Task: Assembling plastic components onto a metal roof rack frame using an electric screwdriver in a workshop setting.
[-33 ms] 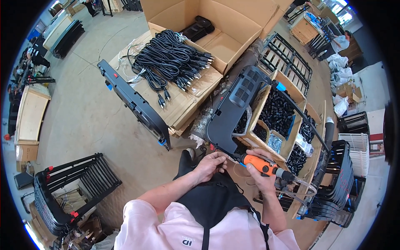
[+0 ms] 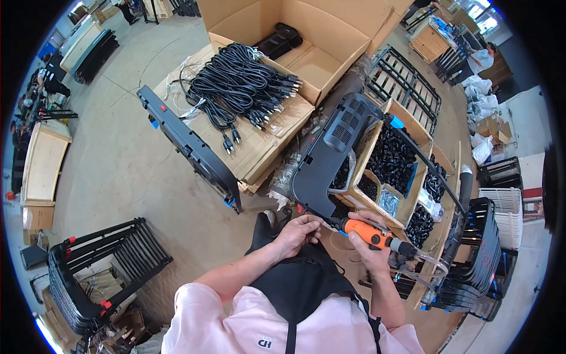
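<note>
My right hand (image 2: 371, 251) is wrapped round an orange power screwdriver (image 2: 362, 232), its black nose pointing left and a clear hose trailing from its rear. The nose is at the lower end of a black plastic housing (image 2: 321, 171) with a vented motor bulge, and a blue piece shows there. Close to that end, my left hand (image 2: 299, 236) is closed with its fingers curled together; whatever they hold is hidden. Beside the housing stands a divided wooden bin (image 2: 361, 197) with many small black parts (image 2: 389, 156) and silver screws (image 2: 389, 202).
Ahead, coiled black power cords (image 2: 242, 85) lie on cardboard, in front of an open carton (image 2: 330, 47). Another long black housing (image 2: 188, 147) leans against the cardboard's left side. Black frames (image 2: 106, 265) are stacked at lower left, more curved black frames (image 2: 477, 253) at right. People work farther off.
</note>
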Motion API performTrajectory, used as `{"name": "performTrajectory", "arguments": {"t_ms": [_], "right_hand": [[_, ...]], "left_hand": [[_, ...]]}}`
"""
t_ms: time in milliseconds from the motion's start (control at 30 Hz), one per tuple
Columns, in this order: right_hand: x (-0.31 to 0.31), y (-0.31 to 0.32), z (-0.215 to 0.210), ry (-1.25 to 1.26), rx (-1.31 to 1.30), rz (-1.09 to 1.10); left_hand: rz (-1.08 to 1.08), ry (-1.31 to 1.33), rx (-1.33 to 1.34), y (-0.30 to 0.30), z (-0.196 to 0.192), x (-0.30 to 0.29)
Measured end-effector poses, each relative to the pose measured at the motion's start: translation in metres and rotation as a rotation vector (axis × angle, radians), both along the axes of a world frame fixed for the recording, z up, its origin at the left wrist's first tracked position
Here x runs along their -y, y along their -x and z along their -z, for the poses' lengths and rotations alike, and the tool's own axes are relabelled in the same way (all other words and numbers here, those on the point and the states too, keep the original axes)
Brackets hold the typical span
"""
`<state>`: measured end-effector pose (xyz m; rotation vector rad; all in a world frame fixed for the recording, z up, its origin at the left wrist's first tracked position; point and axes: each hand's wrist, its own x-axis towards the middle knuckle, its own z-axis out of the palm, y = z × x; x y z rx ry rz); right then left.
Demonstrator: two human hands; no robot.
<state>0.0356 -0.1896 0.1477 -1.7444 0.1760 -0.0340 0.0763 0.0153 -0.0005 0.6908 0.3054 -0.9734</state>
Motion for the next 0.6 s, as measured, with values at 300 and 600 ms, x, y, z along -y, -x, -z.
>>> {"name": "performTrajectory", "arguments": {"t_ms": [300, 600], "right_hand": [[-0.007, -0.001, 0.001, -0.103, 0.011, -0.017], [-0.016, -0.006, 0.014, -0.035, 0.008, -0.017]], "left_hand": [[-0.074, 0.118, -0.205, -0.012, 0.0, 0.0], [-0.13, 0.093, -0.292, -0.02, -0.013, 0.002]]}}
